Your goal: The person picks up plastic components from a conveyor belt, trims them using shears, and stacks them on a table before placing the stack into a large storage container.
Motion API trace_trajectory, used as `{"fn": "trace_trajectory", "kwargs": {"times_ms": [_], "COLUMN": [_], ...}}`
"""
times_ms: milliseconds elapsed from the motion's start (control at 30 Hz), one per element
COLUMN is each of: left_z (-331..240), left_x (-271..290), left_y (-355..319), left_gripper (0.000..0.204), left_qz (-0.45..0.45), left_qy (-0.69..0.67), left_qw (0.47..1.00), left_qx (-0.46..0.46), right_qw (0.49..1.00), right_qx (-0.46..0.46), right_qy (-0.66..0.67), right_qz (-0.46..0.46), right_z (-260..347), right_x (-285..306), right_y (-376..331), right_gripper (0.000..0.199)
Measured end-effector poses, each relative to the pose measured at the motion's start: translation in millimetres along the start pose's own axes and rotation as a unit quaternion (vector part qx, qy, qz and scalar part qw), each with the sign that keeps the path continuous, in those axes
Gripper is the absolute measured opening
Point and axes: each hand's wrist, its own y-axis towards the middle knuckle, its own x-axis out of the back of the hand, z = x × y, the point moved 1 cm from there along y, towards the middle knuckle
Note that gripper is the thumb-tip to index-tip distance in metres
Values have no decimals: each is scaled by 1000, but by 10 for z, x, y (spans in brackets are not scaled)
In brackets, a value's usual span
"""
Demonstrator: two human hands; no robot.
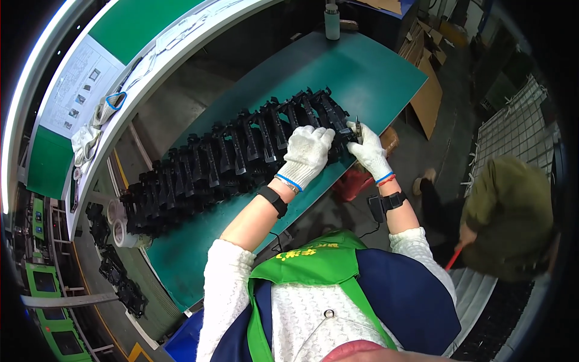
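Note:
A long row of black moulded plastic parts [211, 160] stands packed side by side across the green table. My left hand [307, 154], in a white knit glove, has its fingers curled over a black plastic part at the right end of the row. Its fingertips are partly hidden against the part. My right hand [368, 151], gloved too, is closed around a slim tool with a metal tip [359, 128] pointing away from me. The tool's exact kind is hard to make out. The end part [333, 116] lies just beside it.
The green table [374, 72] carries a bottle [332, 23] at its far edge. Tape rolls [123, 232] are by the left end. A conveyor with black parts [117, 271] runs at left. Cardboard [425, 96] leans at right. Another person [506, 217] bends nearby, holding something red.

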Motion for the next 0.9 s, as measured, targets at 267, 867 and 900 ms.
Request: {"fn": "trace_trajectory", "kwargs": {"times_ms": [267,867,900], "left_z": [39,-305,-339], "left_x": [-10,552,639], "left_y": [-15,-312,-412], "left_gripper": [25,46,49], "left_qz": [-12,-73,-69], "left_qy": [19,-42,-62], "left_qw": [1000,996,995], "left_qx": [4,-19,-32], "right_qw": [988,999,998], "right_qx": [-90,0,-31], "right_qy": [122,-44,17], "right_qz": [21,23,53], "right_z": [198,64,43], "right_x": [107,9,32], "right_y": [-173,-138,-156], "right_gripper": [57,62,63]}}
